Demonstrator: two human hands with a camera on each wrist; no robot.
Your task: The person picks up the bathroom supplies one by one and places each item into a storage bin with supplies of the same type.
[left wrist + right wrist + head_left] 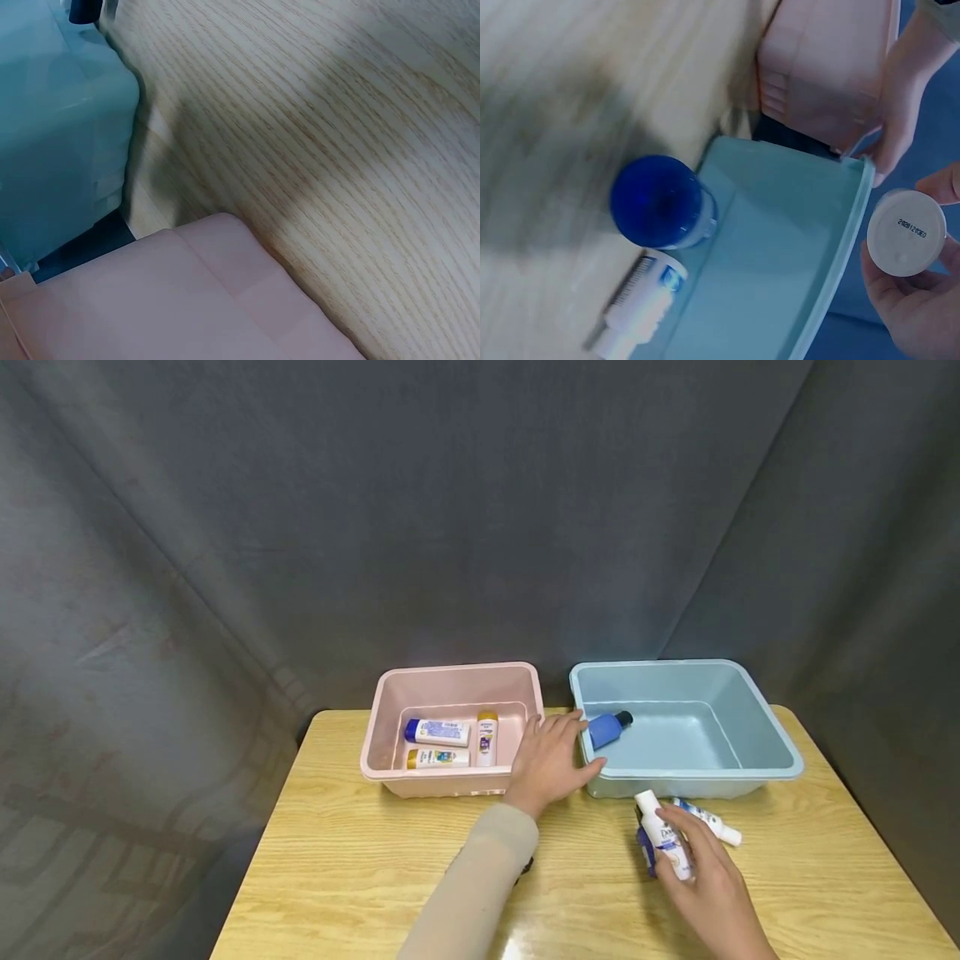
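My right hand [708,877] grips a white Dove bottle [660,831] above the table, in front of the blue bin [693,774]. In the right wrist view, the round base of that white bottle [906,232] faces the camera. Behind it is a dark blue container [656,202], mostly hidden in the head view. Beside it a white bottle with a blue label [708,821] lies on the table. My left hand [547,760], fingers spread, is over the neighbouring rims of the pink bin [442,787] and the blue bin; whether it presses on them is unclear.
Inside the pink bin lie a white bottle with a blue cap [438,732] and two with gold caps [487,739]. A blue bottle with a black cap [606,729] lies at the blue bin's left. Both bins stand at the wooden table's [337,860] back edge, before a grey curtain.
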